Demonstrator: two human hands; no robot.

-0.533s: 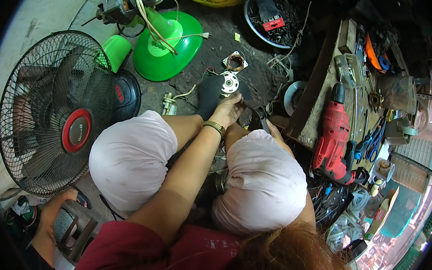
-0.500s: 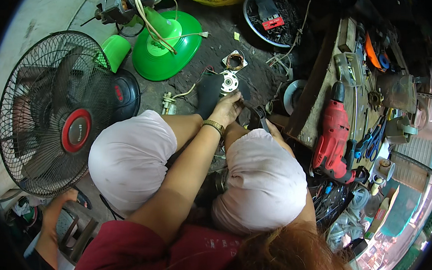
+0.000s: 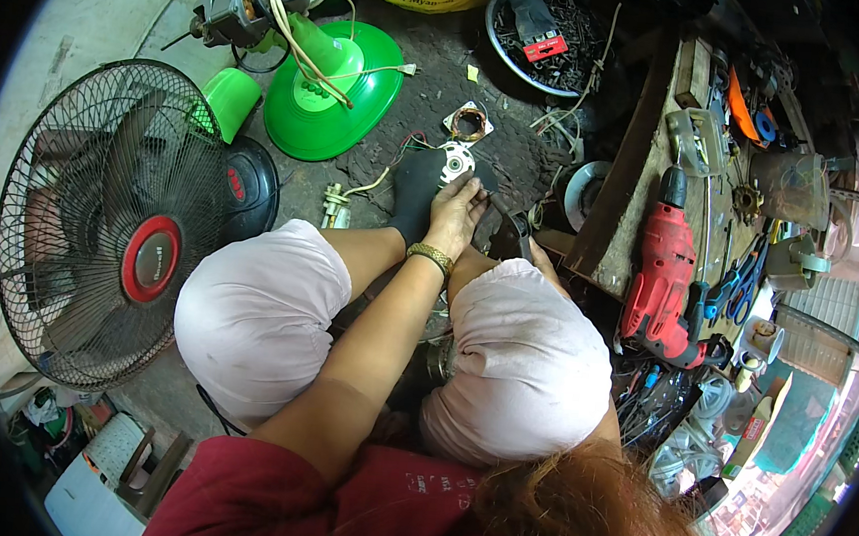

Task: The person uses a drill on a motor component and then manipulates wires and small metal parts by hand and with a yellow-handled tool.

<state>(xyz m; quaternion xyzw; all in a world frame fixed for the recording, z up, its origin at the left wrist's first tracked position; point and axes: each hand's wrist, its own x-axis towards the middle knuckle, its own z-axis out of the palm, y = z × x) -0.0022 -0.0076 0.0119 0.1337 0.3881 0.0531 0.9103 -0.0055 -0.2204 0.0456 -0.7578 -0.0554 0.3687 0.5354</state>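
Note:
A white round motor end cover point(image 3: 456, 162) with a hole in its centre is held low between my dark-covered feet. My left hand point(image 3: 455, 215) has its fingers pinched together at the cover's lower edge; what lies in the pinch is too small to make out. Beside my right knee, my right hand point(image 3: 545, 264) is closed on a dark tool point(image 3: 514, 222), which slants up toward the left fingers. My knee hides part of that hand, and the tool's exact kind does not show. Just beyond the cover lies a motor stator point(image 3: 468, 123) with copper windings.
A black fan point(image 3: 94, 225) with a caged front stands at the left. Near it are a green fan base point(image 3: 334, 92) and an exposed motor point(image 3: 236, 11). A basin point(image 3: 528, 76) of dark screws sits at the back. On the right bench lies a red drill point(image 3: 660, 274).
My left hand's fingers have shifted slightly by the cover, and the dark tool has tilted a little. Another person's arm and foot at the lower left have gone from view.

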